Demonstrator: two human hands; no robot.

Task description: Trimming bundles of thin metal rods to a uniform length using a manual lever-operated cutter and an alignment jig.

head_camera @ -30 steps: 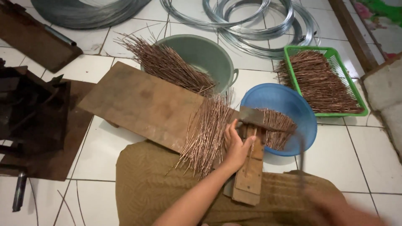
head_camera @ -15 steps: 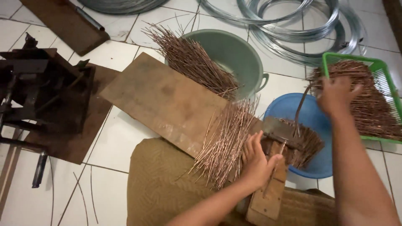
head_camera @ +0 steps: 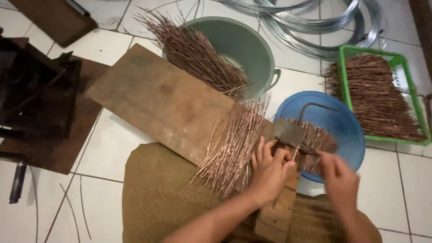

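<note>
Low in the middle of the frame, the left hand [head_camera: 268,173] pressed its loosely curled grip on a small wooden jig [head_camera: 280,198], beside copper rods [head_camera: 234,139] fanned on a board [head_camera: 157,101]. The right hand [head_camera: 338,180], blurred, reached toward it; its grip I couldn't tell.

Both hands, left hand [head_camera: 269,173] and right hand [head_camera: 338,180], meet at the metal jig [head_camera: 288,133].
</note>
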